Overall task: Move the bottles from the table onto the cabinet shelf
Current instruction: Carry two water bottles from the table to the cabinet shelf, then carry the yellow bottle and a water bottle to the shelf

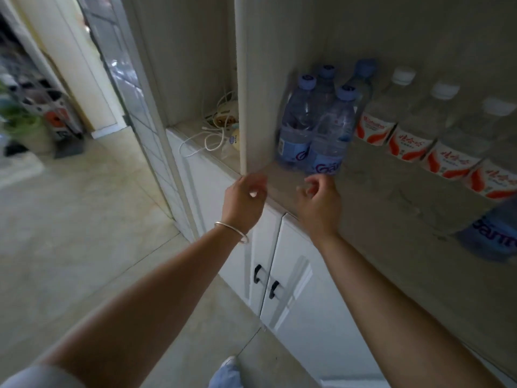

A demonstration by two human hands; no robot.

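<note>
Head view looks down on a white cabinet (291, 278) with panelled doors and dark handles, its stone-like shelf (372, 208) carrying clear plastic bottles. Four blue-capped bottles (316, 121) with blue labels stand clustered at the shelf's left end; white-capped bottles (414, 124) with red-and-white labels, writing too blurred to read, run in a row to the right. Another blue-labelled bottle (492, 233) sits blurred at the right edge. Left hand (246, 194) and right hand (319, 197) hover at the shelf's front edge, fingers loosely curled, holding nothing.
</note>
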